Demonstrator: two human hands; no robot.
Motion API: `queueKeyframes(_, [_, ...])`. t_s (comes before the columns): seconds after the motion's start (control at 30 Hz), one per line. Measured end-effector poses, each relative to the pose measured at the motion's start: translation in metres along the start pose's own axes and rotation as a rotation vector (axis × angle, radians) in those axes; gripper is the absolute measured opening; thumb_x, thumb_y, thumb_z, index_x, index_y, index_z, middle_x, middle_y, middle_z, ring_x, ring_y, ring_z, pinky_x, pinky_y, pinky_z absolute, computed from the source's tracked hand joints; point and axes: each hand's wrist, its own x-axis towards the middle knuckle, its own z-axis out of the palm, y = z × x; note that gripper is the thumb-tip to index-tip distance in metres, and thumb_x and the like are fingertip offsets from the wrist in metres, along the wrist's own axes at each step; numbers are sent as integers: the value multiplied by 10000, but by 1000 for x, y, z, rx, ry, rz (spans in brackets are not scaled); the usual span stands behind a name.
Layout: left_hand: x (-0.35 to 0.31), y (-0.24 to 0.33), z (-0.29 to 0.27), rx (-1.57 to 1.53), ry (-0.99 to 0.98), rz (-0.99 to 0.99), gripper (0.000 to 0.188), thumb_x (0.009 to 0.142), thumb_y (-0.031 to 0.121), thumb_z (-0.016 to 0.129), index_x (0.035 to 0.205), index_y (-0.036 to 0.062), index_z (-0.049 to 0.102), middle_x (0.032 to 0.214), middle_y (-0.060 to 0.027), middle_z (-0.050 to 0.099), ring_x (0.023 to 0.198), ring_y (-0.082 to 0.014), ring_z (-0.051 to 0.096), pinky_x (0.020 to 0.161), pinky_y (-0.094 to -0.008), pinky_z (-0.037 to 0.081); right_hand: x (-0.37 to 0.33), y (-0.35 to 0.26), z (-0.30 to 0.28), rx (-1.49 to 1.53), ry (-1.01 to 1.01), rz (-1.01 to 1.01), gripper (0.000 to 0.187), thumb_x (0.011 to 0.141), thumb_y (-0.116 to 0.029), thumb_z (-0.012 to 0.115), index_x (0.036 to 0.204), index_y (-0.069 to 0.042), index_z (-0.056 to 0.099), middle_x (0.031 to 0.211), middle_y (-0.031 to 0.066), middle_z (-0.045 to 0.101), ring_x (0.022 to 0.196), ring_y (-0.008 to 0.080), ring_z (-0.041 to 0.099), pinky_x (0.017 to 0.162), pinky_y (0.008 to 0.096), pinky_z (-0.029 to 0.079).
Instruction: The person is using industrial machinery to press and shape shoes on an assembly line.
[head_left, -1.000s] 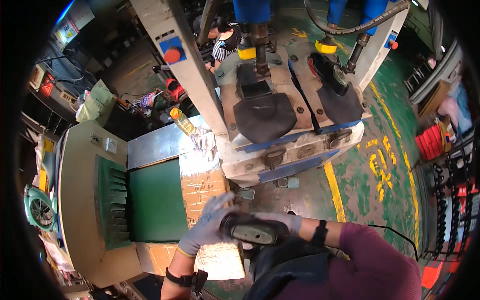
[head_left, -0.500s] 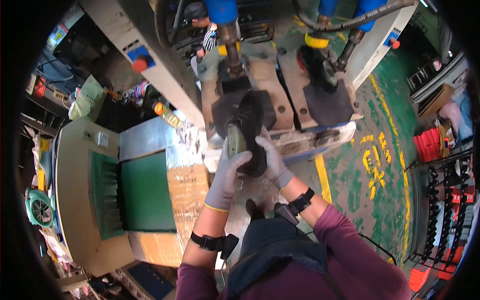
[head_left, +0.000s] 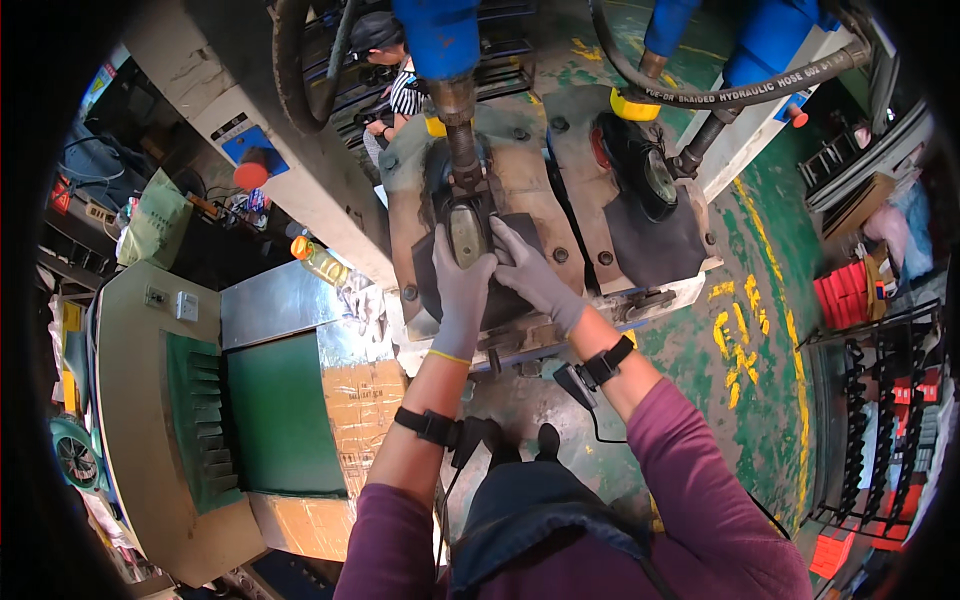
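Now, leftmost, the left hand (head_left: pixel 462 280) clasps the near end of the dark shoe (head_left: pixel 467 238), which has moved inward from the left press plate's (head_left: pixel 535 190) near edge to beneath the ram (head_left: pixel 461 140) (so placing looks nearly done); the right hand (head_left: pixel 528 272) touches its right side, clamping or not, can't tell.

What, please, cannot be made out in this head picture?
Head view: parts of the shoe, covered by the left hand, the right hand and the metal rod.
Head view: the top of the blue cylinder, cut off by the upper edge.
Head view: the outer side of the green fan, lost in the dark rim.
Head view: whether the co-worker's hand holds anything, too small and dark.
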Motion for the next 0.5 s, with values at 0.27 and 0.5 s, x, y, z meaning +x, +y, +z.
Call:
queueKeyframes(0.27, [3,-26,-17,110,-262,57,1069,719,78,768,1524,-25,72,1406,-176,406,1275,-228,441,1035,-312,397,-10,11,-9,-235,-110,-91,992,751,13,657,1540,-12,57,1583,185,167,1469,263,182,1167,331,226])
queueKeyframes(0.5, [30,-15,-20,249,-329,130,1042,718,73,770,1520,-28,112,1414,-183,410,1267,-225,456,1036,-316,400,17,13,-6,-688,85,-140,961,775,-79,695,1538,-57,111,1569,188,219,1445,320,246,1166,348,259])
